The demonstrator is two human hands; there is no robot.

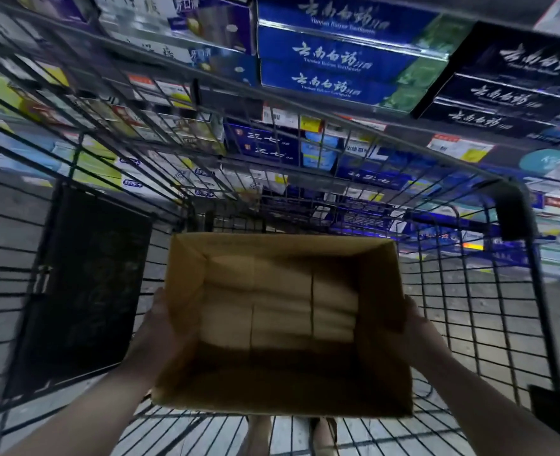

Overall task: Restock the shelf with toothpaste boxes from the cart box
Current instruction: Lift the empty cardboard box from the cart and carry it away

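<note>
Open cardboard box held inside the wire-mesh cart (489,291)

Brown corrugated cart box (281,386) at 6 o'clock; left hand (160,320) and right hand (418,320) press flat palms against its side walls; pale oblong packs (278,311) inside; glossy blue toothpaste boxes (337,54) at 12 o'clock.

Open brown cardboard box (281,390) upright in cart (469,291); blue toothpaste boxes (337,57) shelved.

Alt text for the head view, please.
Left hand and right hand press the sides of an open cardboard box over a wire cart; its contents are blurred. Toothpaste boxes fill shelves beyond.
</note>
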